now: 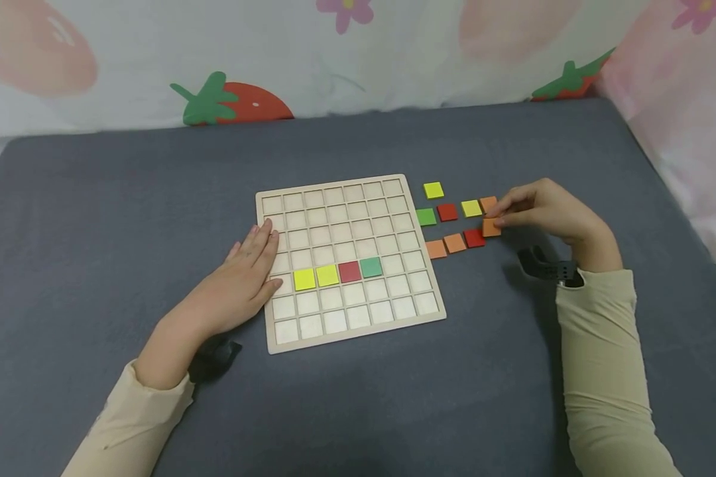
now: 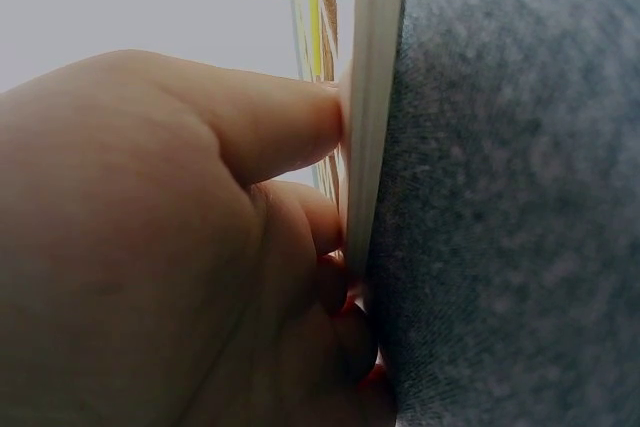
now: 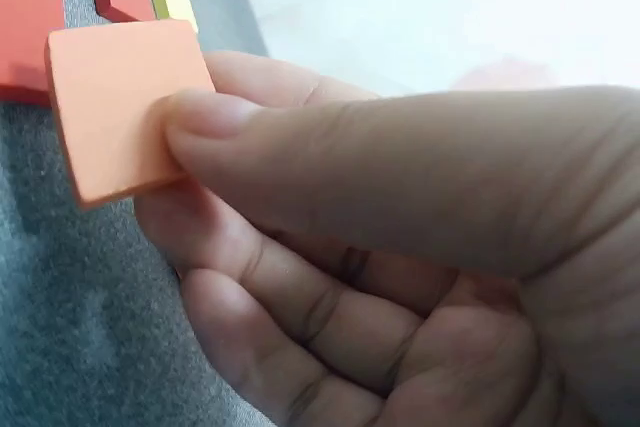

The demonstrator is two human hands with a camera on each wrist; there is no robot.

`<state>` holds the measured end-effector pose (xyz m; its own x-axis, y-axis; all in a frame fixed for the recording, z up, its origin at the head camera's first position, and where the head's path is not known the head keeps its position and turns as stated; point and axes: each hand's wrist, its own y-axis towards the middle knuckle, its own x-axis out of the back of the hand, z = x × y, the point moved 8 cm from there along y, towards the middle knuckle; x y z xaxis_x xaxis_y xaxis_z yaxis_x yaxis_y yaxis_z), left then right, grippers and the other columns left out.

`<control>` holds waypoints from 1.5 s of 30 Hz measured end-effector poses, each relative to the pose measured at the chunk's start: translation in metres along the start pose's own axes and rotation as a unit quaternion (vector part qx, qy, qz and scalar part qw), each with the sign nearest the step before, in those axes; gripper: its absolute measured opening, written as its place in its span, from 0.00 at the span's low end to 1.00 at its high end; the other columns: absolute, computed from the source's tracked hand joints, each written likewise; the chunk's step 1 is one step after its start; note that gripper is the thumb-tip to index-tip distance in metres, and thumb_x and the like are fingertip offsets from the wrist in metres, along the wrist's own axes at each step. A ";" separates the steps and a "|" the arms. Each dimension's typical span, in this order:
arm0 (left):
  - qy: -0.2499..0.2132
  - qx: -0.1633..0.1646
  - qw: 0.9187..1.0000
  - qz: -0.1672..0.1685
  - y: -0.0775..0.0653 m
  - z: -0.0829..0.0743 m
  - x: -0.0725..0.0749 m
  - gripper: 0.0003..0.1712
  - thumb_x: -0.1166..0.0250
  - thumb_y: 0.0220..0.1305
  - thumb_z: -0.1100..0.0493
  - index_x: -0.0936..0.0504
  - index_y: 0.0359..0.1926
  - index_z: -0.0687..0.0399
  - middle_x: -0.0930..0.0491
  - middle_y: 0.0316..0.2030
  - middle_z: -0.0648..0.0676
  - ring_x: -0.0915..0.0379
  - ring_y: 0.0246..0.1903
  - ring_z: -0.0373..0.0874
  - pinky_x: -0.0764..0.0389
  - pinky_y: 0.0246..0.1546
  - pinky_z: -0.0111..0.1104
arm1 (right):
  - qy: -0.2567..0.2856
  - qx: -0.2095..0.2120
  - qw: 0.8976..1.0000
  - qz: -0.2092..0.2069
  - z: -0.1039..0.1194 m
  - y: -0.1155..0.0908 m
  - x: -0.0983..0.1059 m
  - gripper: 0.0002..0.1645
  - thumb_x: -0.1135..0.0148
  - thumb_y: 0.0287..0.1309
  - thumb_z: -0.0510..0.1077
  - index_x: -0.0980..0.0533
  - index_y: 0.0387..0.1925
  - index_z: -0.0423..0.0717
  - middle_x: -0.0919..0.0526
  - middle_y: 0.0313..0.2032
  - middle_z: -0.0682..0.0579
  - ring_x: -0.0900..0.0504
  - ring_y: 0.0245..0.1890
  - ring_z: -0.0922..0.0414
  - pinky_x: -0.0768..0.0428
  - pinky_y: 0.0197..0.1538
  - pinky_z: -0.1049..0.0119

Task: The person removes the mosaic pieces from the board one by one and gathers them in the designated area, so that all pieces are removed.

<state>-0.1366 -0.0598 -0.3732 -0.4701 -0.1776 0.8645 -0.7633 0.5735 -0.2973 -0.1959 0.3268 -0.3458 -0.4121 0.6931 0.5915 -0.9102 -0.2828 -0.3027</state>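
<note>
Head view: right hand [image 1: 557, 213] pinches a square orange tile [image 1: 490, 228] (no long axis, really) between thumb and fingers, out past the right edge of the gridded board [image 1: 358, 318], with loose tiles [image 1: 447, 212] in between. So the board's to the tile's left. Left hand [image 1: 235, 288] is way closer, actually on the board: fingers pretty straight, resting over its left edge, gripping nothing.

No readable text, labels, numbers or signs anywhere
</note>
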 end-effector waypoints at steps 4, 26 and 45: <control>0.000 -0.001 1.000 -0.005 0.000 0.000 0.001 0.39 0.54 0.73 0.52 0.62 0.72 0.66 0.72 0.73 0.60 0.76 0.71 0.54 0.59 0.67 0.53 | -0.018 -0.017 1.000 0.002 -0.005 0.001 0.002 0.09 0.37 0.57 0.33 0.18 0.39 0.34 0.15 0.34 0.49 0.20 0.34 0.63 0.23 0.39 0.73; 0.004 -0.003 1.000 -0.012 -0.001 0.000 0.000 0.39 0.54 0.73 0.52 0.61 0.72 0.67 0.70 0.73 0.62 0.75 0.71 0.55 0.58 0.67 0.53 | -0.022 -0.043 0.999 0.021 -0.016 0.001 -0.001 0.11 0.38 0.58 0.34 0.20 0.42 0.32 0.15 0.37 0.47 0.19 0.34 0.65 0.23 0.38 0.73; 0.005 0.001 1.000 -0.008 -0.001 0.002 0.000 0.39 0.54 0.73 0.51 0.61 0.72 0.66 0.71 0.73 0.60 0.76 0.71 0.54 0.59 0.68 0.52 | 0.003 -0.029 1.000 -0.004 0.003 0.001 -0.002 0.13 0.38 0.59 0.36 0.21 0.43 0.32 0.15 0.37 0.48 0.18 0.36 0.62 0.21 0.41 0.72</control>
<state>-0.1365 -0.0616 -0.3739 -0.4542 -0.1792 0.8727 -0.7713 0.5693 -0.2845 -0.1958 0.3227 -0.3448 -0.4038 0.6996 0.5895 -0.9097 -0.2386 -0.3400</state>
